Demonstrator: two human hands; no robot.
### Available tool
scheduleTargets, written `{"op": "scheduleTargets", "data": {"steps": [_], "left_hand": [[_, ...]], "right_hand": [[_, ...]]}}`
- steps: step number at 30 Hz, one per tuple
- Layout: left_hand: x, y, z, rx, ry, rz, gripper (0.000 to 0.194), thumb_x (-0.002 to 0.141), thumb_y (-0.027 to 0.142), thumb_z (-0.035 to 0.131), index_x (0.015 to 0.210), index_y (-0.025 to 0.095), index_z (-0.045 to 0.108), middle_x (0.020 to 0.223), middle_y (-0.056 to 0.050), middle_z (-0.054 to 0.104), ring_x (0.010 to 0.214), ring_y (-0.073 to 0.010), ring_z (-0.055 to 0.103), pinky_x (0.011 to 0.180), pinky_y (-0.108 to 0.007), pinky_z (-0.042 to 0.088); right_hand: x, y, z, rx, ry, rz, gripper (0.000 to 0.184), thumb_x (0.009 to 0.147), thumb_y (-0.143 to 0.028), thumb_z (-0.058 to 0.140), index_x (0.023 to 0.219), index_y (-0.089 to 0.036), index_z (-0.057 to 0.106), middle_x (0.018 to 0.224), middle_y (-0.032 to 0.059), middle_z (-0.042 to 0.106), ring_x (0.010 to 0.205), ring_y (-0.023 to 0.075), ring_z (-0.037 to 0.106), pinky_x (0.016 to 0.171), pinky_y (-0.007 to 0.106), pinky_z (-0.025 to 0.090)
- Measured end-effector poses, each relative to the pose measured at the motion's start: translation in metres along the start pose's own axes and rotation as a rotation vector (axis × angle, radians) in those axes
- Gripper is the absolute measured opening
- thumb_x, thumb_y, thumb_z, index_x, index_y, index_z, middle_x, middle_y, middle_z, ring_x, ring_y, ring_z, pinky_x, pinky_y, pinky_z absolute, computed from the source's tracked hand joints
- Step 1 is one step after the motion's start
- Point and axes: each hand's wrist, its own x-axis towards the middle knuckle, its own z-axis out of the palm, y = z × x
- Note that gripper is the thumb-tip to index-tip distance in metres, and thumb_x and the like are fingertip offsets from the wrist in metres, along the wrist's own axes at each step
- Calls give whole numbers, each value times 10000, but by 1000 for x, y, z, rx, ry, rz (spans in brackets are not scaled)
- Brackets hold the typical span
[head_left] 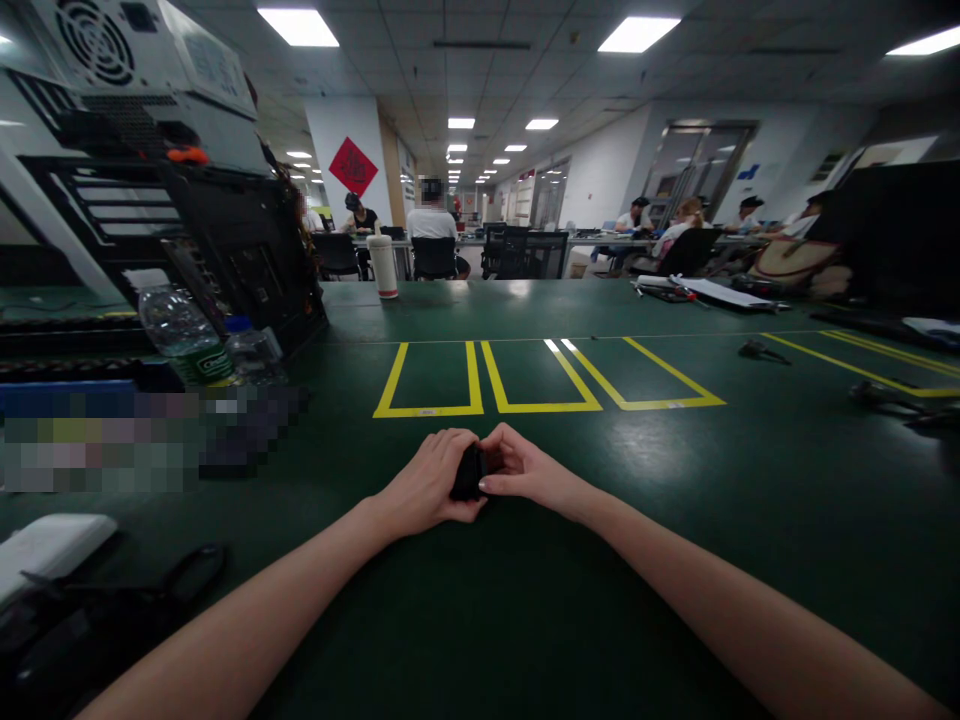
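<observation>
My left hand is wrapped round a small black boxy object, just above or on the green table. What kind of object it is I cannot make out. From the other side my right hand meets it, thumb and fingers pinching at its right edge. The fingers cover much of the object. Just beyond both hands, yellow tape outlines mark the tabletop.
At left stand a black computer chassis, a clear bottle and a blue-capped bottle. A white cup stands at the far edge. Papers and dark cables lie at right. Several people sit beyond.
</observation>
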Motion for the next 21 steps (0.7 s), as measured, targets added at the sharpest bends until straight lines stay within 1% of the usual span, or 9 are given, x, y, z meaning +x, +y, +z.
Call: {"op": "scheduleTargets", "data": {"steps": [5,7,10,13,17,19,21], "left_hand": [[0,0,1,1,4,-12,591,701,272,632,1177,167,298,1113,-103,448,1010,-250,464,866,-415,395],[0,-1,2,-2,13,-8,597,702,268,632,1182,171,291,1119,-102,444,1017,-248,459,872,-414,393],[0,-3,4,-4,35,-11,605,686,263,647,1169,170,295,1110,-100,447,1013,-247,460,877,-413,390],[0,-3,4,-2,30,-15,602,689,271,641,1169,180,289,1108,-100,448,1009,-255,463,863,-422,397],[0,-1,1,10,8,-9,588,699,265,626,1171,173,290,1107,-107,445,1008,-258,464,856,-420,402],[0,-1,1,11,9,-8,583,699,268,626,1169,165,296,1104,-107,446,1004,-254,466,859,-413,401],[0,-1,1,3,10,-5,588,702,281,627,1175,172,294,1113,-104,444,1009,-251,466,865,-412,399]], "right_hand": [[4,7,3,-49,104,-34,203,768,-342,556,881,-199,469,871,-3,512,824,136,519,745,309,429],[6,11,3,-65,133,-22,224,772,-361,546,909,-201,468,887,4,520,838,146,519,743,315,430],[7,14,2,-79,161,22,282,752,-360,573,955,-196,465,946,22,528,909,168,515,793,347,422],[5,10,1,-56,111,32,267,749,-329,583,945,-189,467,965,25,526,934,169,517,831,363,418],[1,3,1,5,13,-18,304,696,-242,650,918,-193,448,970,10,519,956,164,517,850,351,423],[1,2,2,1,17,-32,305,693,-251,654,908,-194,447,949,4,517,940,160,516,832,338,428],[2,4,3,-34,66,-26,248,735,-310,604,895,-194,455,906,2,517,892,152,519,794,326,435]]}}
